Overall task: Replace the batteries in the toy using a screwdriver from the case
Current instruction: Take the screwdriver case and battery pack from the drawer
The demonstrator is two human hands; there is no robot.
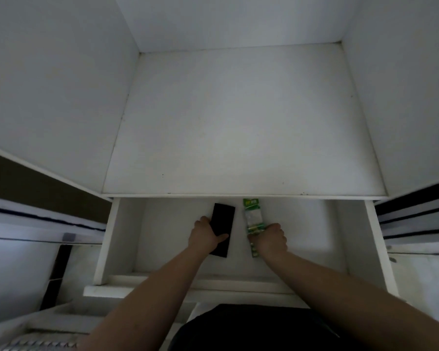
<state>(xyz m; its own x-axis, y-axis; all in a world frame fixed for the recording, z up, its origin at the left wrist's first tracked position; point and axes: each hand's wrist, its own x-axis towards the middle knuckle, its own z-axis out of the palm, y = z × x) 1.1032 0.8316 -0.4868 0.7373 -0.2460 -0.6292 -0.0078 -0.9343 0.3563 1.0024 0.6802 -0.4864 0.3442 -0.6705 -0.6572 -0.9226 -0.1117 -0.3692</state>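
Observation:
A flat black case [223, 221] lies inside an open white drawer [357, 239]. My left hand [205, 233] grips it at its left edge, thumb across its lower part. To the right of it lies a green and clear pack of batteries [252, 216]. My right hand [271, 238] is curled round the pack's lower half, and the pack's near end sticks out below my fist. No toy or screwdriver is in view.
Above the drawer is a bare white desk top [238, 122] walled in by white panels left, right and behind. The drawer's front rail [147, 290] is near my body. Dark and white shelf edges [416, 214] flank both sides.

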